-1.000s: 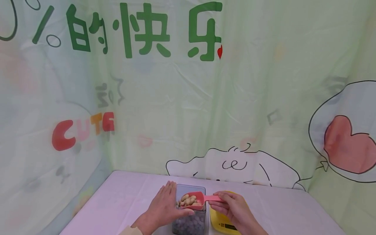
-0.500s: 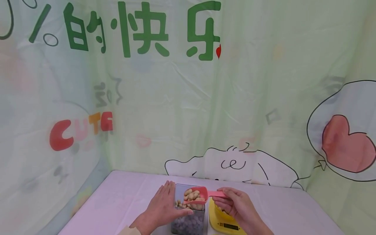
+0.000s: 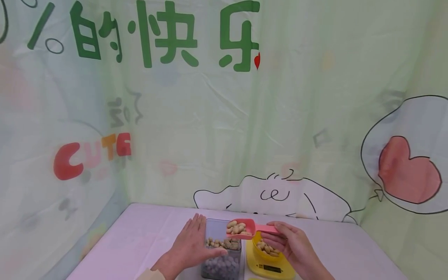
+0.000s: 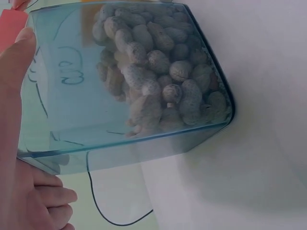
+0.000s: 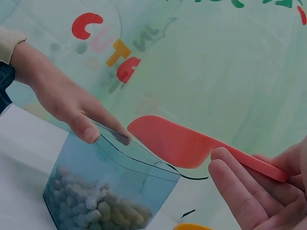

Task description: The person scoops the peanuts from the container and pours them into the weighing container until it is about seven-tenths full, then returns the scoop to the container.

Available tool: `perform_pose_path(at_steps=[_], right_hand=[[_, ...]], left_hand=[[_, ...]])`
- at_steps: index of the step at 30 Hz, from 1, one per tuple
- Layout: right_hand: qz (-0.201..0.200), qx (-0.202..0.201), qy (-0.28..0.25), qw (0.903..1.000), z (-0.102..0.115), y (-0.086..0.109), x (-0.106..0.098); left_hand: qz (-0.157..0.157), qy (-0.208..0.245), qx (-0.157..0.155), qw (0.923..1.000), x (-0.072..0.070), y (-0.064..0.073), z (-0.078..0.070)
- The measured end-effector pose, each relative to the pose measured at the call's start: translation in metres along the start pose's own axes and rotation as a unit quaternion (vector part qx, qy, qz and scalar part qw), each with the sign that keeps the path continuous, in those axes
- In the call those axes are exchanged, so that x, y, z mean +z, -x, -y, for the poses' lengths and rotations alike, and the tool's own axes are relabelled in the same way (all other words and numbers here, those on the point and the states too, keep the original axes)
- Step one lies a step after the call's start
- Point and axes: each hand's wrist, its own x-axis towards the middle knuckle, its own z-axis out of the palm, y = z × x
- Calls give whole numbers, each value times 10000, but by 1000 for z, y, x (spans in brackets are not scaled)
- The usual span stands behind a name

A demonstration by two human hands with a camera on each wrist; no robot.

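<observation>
Along the left wall of a clear rectangular container [image 3: 221,266], my left hand [image 3: 187,245] lies with straight fingers, its thumb across the near rim. Unshelled peanuts [image 4: 160,72] fill the lower part of the container. My right hand [image 3: 295,245] pinches the handle of a pink-red scoop [image 3: 250,227]. The scoop holds several peanuts and hangs level above the container's right edge, apart from it. Below the right hand, a yellow bowl [image 3: 269,257] with peanuts in it sits on a yellow kitchen scale [image 3: 256,265]; the hand partly hides the bowl.
A pale cloth-covered table [image 3: 140,229] carries everything, and the scale stands just right of the container. Printed curtains [image 3: 210,136] hang behind the table and at its left. The scale's display [image 3: 272,268] faces me, too small to read.
My right hand has lifted the loaded scoop from inside the container, up and right toward the scale. The bowl of peanuts has come into view. My left hand has stayed on the container.
</observation>
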Motion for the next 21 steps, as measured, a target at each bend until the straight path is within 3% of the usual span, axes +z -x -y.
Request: perform_pose_path(at_steps=[10, 21], right_hand=[[-355, -69, 126, 9993, 4, 4, -15], [-373, -53, 92, 9992, 15, 9, -33]], left_hand=[[214, -186, 52, 9996, -6, -1, -1], [32, -219, 494, 9985, -12, -4, -10]])
